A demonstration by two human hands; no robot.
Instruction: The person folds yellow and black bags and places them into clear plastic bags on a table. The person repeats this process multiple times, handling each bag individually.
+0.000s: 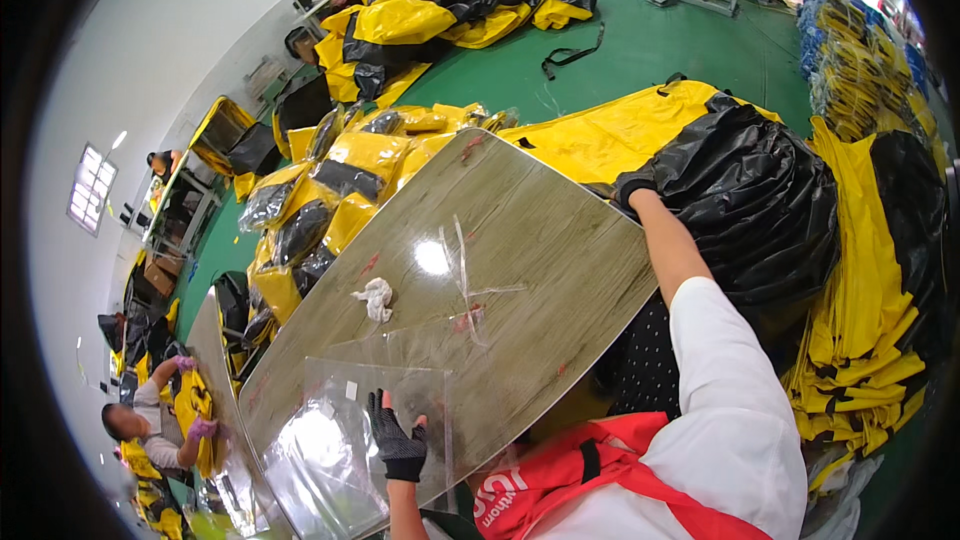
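My left hand [400, 443], in a dark dotted glove with some bare fingertips, lies with fingers apart over a clear plastic bag [335, 470] on the wood-patterned table [530, 240]. My right arm stretches out past the table's far right edge. There my right hand [635, 187], in a dark glove, closes on a large yellow and black bag [740, 195] of shiny sheet material; its fingertips are partly hidden. A crumpled white scrap [376, 298] and clear plastic strips [462, 270] lie on the tabletop.
Plastic-wrapped yellow and black packages [350, 175] are piled beyond the table. Folded yellow pieces [860, 270] hang in a stack at right. A larger heap [420, 20] lies on the green floor [700, 50]. At far left a person [150, 430] in pink gloves handles yellow material.
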